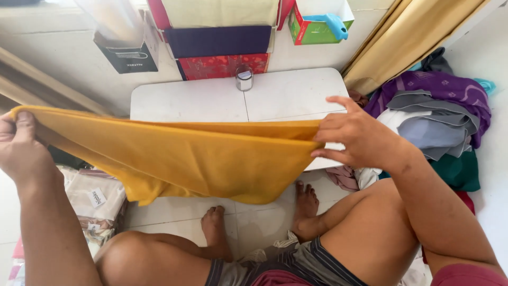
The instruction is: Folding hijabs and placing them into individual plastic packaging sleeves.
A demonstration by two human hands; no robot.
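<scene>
Knees (153,259) and bare feet (217,228), foreground, on the tile floor (174,217); person seated.

Left hand (18,145): closed, pinching one top corner of the yellow cloth (211,159).

Right hand (354,137): thumb and lower fingers clamped on the opposite corner, upper fingers spread loose.

Yellow cloth: held taut in the air between both hands, above the feet, lower edge hanging free. Apparently spread flat, no fold made yet; by judgement, folding is at its start.

Packaged cloths (95,198): left, on the floor.

Clothes pile (439,116): right, purple, grey, green, unfolded, unsorted.

Low white table (238,98): beyond the cloth, bearing a small tin (244,78).

Cloth panels (222,45), cartons (317,24): against the far wall.
</scene>
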